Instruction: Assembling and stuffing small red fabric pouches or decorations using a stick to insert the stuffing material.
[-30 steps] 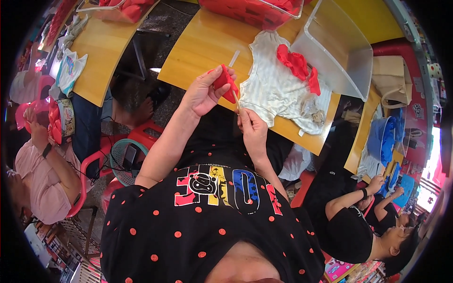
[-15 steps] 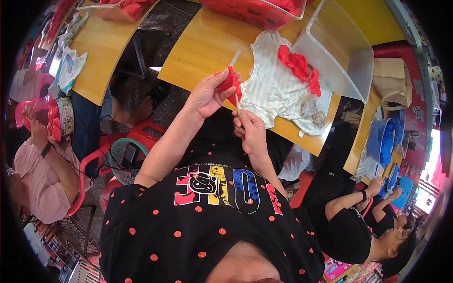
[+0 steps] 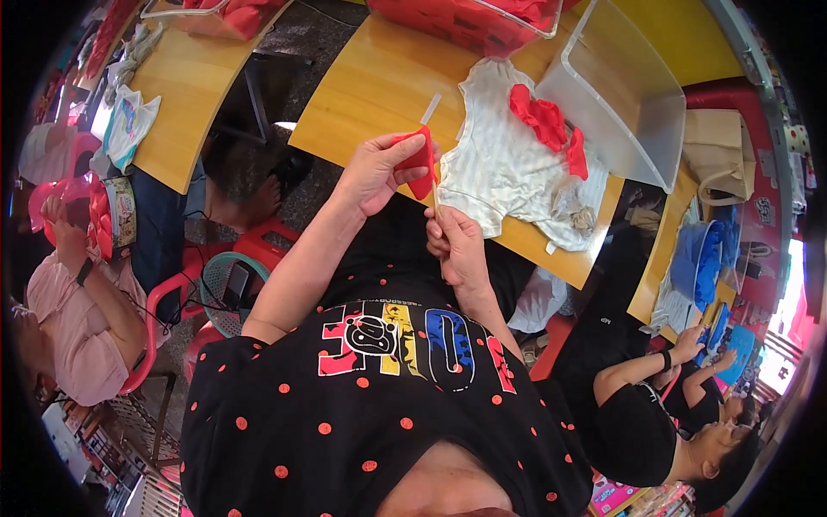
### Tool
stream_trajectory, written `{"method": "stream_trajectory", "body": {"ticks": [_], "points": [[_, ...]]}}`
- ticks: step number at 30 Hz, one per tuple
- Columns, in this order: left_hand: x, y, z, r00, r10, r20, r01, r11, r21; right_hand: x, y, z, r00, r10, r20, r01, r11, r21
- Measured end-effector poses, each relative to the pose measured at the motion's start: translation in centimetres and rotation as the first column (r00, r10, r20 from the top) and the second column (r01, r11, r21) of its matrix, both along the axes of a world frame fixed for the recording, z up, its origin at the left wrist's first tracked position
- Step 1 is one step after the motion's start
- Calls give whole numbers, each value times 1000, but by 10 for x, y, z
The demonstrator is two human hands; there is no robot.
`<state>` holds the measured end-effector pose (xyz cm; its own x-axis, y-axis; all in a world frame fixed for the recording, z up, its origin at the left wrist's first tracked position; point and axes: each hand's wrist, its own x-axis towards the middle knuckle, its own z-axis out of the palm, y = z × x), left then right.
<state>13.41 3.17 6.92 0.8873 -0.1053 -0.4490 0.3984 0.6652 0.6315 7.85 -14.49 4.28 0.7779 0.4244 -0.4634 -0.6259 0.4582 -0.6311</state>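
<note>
Between thumb and fingers, my left hand [image 3: 379,172] pinches a folded piece of red fabric [image 3: 417,164] just above the table's near edge. My right hand [image 3: 455,241] is closed around a thin, light-coloured stick [image 3: 436,191], whose upper end meets the right edge of the red fabric. Right of my hands, a pale striped baby garment [image 3: 495,146] lies spread on the wooden table [image 3: 353,99]. Crumpled red fabric pieces [image 3: 538,116] rest on it. A narrow translucent strip [image 3: 431,108] lies on the table beyond my left hand.
A clear bin of red fabric [image 3: 465,26] stands at the far edge, beside a clear plastic bin [image 3: 603,95]. Left is another wooden table [image 3: 194,95] and a seated person [image 3: 86,310]. More people [image 3: 637,414] work at right, near a blue basket [image 3: 696,258].
The red fabric now shows a broader, flatter face, and my left fingers have shifted on it. My right hand stays nearly in place with the stick.
</note>
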Motion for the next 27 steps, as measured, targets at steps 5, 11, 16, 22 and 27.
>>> {"method": "stream_trajectory", "body": {"ticks": [5,11,16,22,27], "points": [[2,-2,-1,1000,11,-13,-12,997,-72,-2,-2,-3,998,-9,68,13,998,-57],[-1,-4,-4,1000,-29,0,29,990,-139,-3,1,-7,999,-38,-35,43,988,148],[2,5,6,1000,5,26,-6,1000,16,8,-10,0,994,58,88,-49,993,-107],[-1,15,6,992,-113,62,107,989,99,8,-26,1,954,156,257,-71,948,-311],[-2,18,7,985,-144,92,129,980,153,4,-33,-4,921,255,294,-100,886,-454]]}}
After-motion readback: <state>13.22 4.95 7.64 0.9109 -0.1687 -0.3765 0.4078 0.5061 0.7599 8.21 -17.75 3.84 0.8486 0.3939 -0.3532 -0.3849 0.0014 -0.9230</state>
